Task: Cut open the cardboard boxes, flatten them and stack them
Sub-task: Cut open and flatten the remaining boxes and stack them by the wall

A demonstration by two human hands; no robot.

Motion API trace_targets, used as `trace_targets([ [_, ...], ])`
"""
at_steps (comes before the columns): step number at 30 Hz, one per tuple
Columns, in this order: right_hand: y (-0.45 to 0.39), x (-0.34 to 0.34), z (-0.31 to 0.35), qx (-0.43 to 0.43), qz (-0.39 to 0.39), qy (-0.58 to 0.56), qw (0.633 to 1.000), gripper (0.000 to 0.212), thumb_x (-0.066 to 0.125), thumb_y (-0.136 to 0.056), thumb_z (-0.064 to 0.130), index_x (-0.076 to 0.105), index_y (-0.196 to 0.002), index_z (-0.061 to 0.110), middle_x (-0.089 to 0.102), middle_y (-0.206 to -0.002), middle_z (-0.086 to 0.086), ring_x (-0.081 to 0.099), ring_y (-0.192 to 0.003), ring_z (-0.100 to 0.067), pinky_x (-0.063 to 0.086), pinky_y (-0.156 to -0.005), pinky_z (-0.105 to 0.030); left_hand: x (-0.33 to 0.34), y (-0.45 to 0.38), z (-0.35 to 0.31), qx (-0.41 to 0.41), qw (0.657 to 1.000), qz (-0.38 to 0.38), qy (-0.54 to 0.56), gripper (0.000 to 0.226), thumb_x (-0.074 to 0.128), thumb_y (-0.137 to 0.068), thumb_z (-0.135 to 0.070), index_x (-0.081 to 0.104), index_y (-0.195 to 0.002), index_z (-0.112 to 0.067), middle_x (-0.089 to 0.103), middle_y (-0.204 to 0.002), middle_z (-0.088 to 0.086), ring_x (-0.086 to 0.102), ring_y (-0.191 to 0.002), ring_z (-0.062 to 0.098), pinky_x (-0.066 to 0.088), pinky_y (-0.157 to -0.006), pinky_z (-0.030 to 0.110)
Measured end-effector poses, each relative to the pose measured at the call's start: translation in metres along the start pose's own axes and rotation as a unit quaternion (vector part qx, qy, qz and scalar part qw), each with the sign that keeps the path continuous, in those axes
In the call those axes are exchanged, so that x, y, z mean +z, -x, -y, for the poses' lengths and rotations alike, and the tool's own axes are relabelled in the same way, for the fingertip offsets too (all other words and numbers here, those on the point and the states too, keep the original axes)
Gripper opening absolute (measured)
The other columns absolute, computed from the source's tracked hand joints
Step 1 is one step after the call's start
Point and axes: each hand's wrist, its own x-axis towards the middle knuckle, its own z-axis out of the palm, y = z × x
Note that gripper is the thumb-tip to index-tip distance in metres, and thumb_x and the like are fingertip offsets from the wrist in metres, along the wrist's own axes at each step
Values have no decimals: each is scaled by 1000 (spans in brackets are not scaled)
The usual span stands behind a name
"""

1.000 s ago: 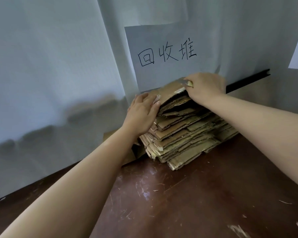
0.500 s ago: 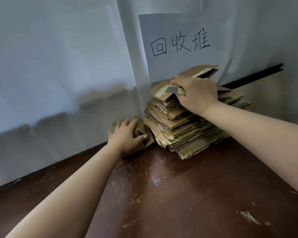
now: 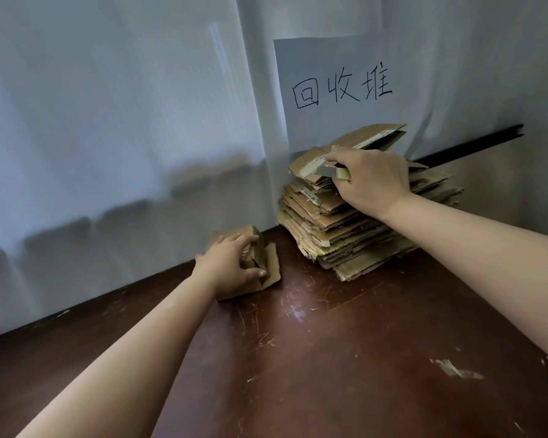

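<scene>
On the left, the left hand (image 3: 231,263) is curled over a small cardboard box (image 3: 253,263) that sits on the desk (image 3: 345,358) near the far edge, fingers on top and thumb against its near side. This box looks only partly collapsed: one flap lies out flat to its right, but the body is not yet flat, so I judge it is the piece in hand and not yet finished.

Just to the right stands the stack (image 3: 345,229) of flattened cardboard, many layers deep, against the white curtain (image 3: 124,121) and below a paper sign (image 3: 339,90). That is the work already done.

The right hand (image 3: 370,181) rests on top of the stack, fingers closed round a small knife (image 3: 332,172) with its blade pointing left, and presses the uppermost sheet down.

What remains, by my reading, is flattening the small box and adding it to the stack; whether more boxes wait elsewhere cannot be told.
</scene>
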Motion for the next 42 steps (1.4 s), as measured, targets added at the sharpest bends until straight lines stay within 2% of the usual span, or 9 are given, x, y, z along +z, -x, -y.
trace_targets([
  [10,48,-10,80,-35,84,-52,994,30,53,-92,34,61,-121,34,63,-125,10,60,-111,-23,44,-82,-31,-31,97,4,42,994,68,68,76,77,-74,-31,36,-137,-45,36,-145,-17,22,-143,15,7,-108,72],
  [15,85,16,119,6,257,-115,960,39,51,-92,49,58,-125,30,63,-124,4,56,-115,-22,46,-93,-35,-32,142,17,81,989,70,104,80,75,-73,-26,34,-139,-45,31,-131,-31,11,-147,8,-6,-110,69],
  [19,105,37,141,76,344,-181,918,42,50,-90,55,60,-118,25,64,-118,1,57,-112,-21,46,-94,-40,-27,168,32,105,987,35,114,85,63,-66,-45,29,-144,-46,32,-139,-33,8,-145,-2,-6,-113,65],
  [25,103,28,154,109,282,-272,914,28,65,-86,44,67,-79,17,66,-78,4,61,-73,-10,44,-61,-23,-20,186,47,55,988,-7,142,60,42,-73,-71,40,-133,-62,22,-157,-16,-4,-149,13,3,-114,59],
  [28,100,17,157,154,226,-377,885,39,62,-89,45,67,-83,7,68,-70,-1,57,-53,-2,38,-50,-18,-15,187,46,24,963,-64,261,38,43,-85,-69,58,-117,-54,44,-141,-19,12,-148,12,17,-118,48],
  [33,116,25,156,137,241,-330,902,18,68,-86,31,65,-94,15,65,-77,5,60,-71,-6,42,-67,-23,-4,183,44,-8,905,-156,395,28,53,-89,-44,60,-115,-34,60,-115,-21,44,-131,4,36,-106,26],
  [36,134,35,163,101,283,-246,922,56,75,-70,53,53,-115,27,58,-89,12,57,-86,-10,48,-78,-31,2,183,49,11,881,-217,421,42,60,-84,-32,50,-125,-26,62,-113,-7,55,-116,2,45,-97,25],
  [39,141,40,173,98,255,-186,944,72,73,-63,65,45,-120,30,55,-105,11,56,-97,-14,48,-84,-37,4,182,49,32,905,-226,358,26,61,-92,-21,66,-116,-29,53,-128,-7,44,-129,10,39,-108,37],
  [42,139,43,173,105,260,-198,939,50,67,-77,38,48,-122,30,57,-108,11,58,-104,-19,47,-84,-34,-5,179,45,-32,950,-176,258,24,53,-98,-31,70,-114,-35,47,-142,-10,20,-146,18,22,-116,50],
])
